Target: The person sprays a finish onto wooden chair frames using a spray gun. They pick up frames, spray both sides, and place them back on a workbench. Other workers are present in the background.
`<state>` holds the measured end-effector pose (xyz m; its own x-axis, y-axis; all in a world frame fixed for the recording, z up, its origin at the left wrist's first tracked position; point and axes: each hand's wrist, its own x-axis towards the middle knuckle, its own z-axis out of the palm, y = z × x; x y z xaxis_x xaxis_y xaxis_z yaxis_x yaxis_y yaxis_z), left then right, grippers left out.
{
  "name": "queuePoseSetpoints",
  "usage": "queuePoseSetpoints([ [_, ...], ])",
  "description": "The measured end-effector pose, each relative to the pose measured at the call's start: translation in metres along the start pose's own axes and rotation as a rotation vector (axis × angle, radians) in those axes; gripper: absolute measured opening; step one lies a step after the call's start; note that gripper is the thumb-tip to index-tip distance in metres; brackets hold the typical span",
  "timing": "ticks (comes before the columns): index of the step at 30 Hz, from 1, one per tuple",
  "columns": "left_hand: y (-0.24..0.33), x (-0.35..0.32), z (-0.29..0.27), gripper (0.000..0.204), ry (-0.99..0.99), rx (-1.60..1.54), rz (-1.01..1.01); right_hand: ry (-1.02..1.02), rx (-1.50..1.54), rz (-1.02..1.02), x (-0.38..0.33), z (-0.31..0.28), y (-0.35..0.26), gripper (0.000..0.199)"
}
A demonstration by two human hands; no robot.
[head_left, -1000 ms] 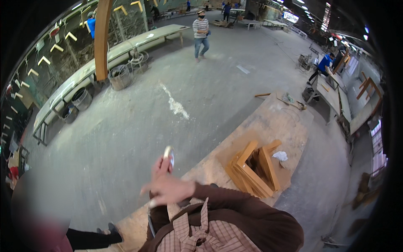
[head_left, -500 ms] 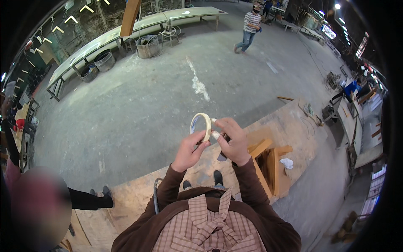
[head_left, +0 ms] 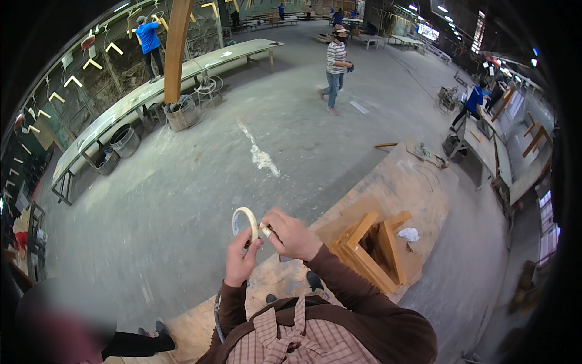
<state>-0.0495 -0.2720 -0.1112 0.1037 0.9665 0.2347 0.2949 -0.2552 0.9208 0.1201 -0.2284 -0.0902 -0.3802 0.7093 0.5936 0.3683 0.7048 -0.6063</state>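
Hidden: my right hand point(head_left: 294, 235) is covering the near edge of the tape roll point(head_left: 245, 223); I am not making out a loose tape end; a blurred patch is masking the lower left corner.
Tape roll: I am holding a thin ring of pale cream tape with an open centre, and the grey floor point(head_left: 200, 182) is showing through it.
Position: it is sitting raised in front of my chest, between both hands, above the floor and the edge of the plywood sheet point(head_left: 388, 182).
Orientation: the ring is standing on edge, its flat face turning toward my left, its axis lying roughly sideways.
Left hand point(head_left: 240, 262): I am pinching the roll's lower rim from below.
Right hand: I am closing thumb and fingers on the roll's right edge.
Nearby: a wooden frame point(head_left: 370, 252) is lying on the plywood to my right.
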Motion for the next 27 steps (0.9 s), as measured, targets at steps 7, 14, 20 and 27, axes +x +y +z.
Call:
queuePoseSetpoints([
  [7,0.008,0.002,-0.015,0.035,-0.01,-0.037,0.138,0.095,0.054,0.003,0.015,0.002,-0.001,0.031],
  [14,0.006,0.005,-0.017,0.033,0.011,-0.013,0.164,0.066,0.079,-0.064,0.021,0.009,-0.007,0.027],
  [20,-0.002,0.0,-0.026,0.03,0.076,0.148,0.262,-0.049,0.005,-0.089,0.025,0.016,-0.003,0.022],
  [27,-0.007,-0.002,-0.033,0.025,0.145,0.06,0.042,-0.109,0.006,-0.061,0.021,0.026,-0.01,0.019],
])
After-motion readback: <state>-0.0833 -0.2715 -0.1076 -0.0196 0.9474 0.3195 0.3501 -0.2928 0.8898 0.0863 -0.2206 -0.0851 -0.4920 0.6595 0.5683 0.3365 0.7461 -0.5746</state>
